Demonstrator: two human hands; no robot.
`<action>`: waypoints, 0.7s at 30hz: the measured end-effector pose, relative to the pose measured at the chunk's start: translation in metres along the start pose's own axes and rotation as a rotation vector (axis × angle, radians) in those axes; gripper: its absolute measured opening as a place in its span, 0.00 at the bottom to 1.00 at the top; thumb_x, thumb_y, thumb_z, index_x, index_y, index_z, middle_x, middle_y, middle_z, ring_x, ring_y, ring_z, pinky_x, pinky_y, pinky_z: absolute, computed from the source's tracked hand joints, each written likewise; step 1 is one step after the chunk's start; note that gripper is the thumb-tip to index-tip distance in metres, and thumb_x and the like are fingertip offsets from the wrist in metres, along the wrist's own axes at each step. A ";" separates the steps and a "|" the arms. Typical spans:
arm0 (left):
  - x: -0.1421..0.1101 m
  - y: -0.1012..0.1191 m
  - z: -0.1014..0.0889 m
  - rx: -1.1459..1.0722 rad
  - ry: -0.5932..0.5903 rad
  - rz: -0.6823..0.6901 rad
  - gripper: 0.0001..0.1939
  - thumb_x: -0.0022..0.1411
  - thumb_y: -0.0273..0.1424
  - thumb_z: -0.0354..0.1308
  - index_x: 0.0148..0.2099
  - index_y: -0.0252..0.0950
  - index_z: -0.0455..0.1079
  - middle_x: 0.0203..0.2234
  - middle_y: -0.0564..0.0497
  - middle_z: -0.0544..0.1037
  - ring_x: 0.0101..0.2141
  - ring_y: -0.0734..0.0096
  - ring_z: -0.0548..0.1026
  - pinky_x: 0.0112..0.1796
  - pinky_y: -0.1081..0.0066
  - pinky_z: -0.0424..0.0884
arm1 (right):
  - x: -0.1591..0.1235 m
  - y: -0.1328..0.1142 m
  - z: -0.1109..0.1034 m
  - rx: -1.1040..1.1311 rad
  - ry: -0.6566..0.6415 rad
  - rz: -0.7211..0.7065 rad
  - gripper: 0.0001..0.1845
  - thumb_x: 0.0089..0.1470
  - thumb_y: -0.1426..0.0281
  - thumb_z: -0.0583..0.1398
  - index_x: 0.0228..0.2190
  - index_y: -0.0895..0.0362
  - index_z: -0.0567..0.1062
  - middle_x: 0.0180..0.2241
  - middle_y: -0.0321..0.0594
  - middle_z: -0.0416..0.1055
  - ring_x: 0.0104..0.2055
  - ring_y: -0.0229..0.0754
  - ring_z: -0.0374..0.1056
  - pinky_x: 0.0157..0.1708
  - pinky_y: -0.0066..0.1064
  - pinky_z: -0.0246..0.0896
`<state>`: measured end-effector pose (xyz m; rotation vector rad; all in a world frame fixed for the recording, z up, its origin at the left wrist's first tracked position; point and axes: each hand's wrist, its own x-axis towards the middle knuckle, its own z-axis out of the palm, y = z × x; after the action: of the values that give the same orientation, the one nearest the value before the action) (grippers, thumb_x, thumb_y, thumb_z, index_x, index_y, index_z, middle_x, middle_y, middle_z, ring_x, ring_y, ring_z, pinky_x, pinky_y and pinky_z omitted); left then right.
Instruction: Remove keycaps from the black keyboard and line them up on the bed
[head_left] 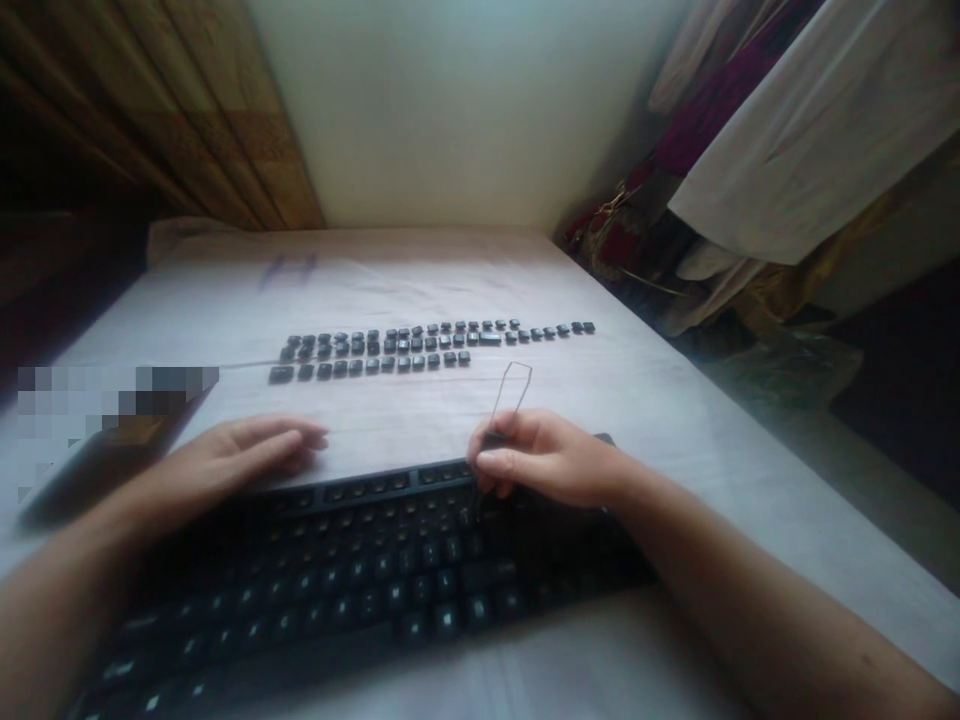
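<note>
A black keyboard (360, 600) lies tilted across the lower part of the head view. Its upper rows show bare key sockets, while the lower rows carry their keycaps. My right hand (544, 460) pinches a wire keycap puller (512, 385); one thin loop sticks up past my fingers and the lower end reaches down to the keyboard's upper right area. Whether that end grips a key cannot be made out. My left hand (255, 448) is open by the keyboard's upper left edge, fingers stretched and holding nothing. Beyond both hands, loose black keycaps (386, 365) stand in rows.
A white sheet (420, 280) covers the surface beneath everything. At the left lies a dark flat object (90, 470), partly pixelated. Clothes (810, 130) hang at the right past the surface's edge, and a curtain (217, 120) hangs at the back left.
</note>
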<state>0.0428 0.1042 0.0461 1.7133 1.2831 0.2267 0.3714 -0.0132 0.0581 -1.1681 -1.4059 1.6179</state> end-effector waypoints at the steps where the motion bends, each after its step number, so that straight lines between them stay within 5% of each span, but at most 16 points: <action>1: -0.001 0.001 0.000 -0.013 0.004 -0.007 0.33 0.52 0.59 0.59 0.49 0.38 0.77 0.43 0.47 0.84 0.45 0.57 0.81 0.49 0.61 0.75 | -0.001 0.001 0.000 -0.013 -0.002 -0.004 0.07 0.53 0.68 0.64 0.33 0.57 0.74 0.27 0.33 0.71 0.29 0.35 0.70 0.29 0.25 0.69; 15: 0.001 -0.012 -0.002 0.035 -0.005 -0.015 0.35 0.51 0.61 0.59 0.50 0.40 0.76 0.46 0.49 0.83 0.49 0.53 0.78 0.57 0.55 0.67 | -0.015 -0.011 0.016 -0.745 0.052 -0.307 0.05 0.60 0.73 0.59 0.37 0.54 0.76 0.34 0.39 0.78 0.37 0.42 0.75 0.40 0.32 0.68; 21: 0.003 -0.016 -0.002 0.023 -0.033 -0.002 0.33 0.54 0.60 0.58 0.51 0.41 0.75 0.47 0.49 0.82 0.49 0.54 0.77 0.57 0.55 0.65 | -0.019 -0.015 0.030 -0.937 0.036 -0.435 0.07 0.63 0.74 0.55 0.34 0.57 0.74 0.32 0.42 0.77 0.33 0.41 0.73 0.34 0.30 0.69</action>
<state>0.0329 0.1077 0.0341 1.7283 1.2677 0.1827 0.3490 -0.0386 0.0764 -1.2142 -2.2952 0.6030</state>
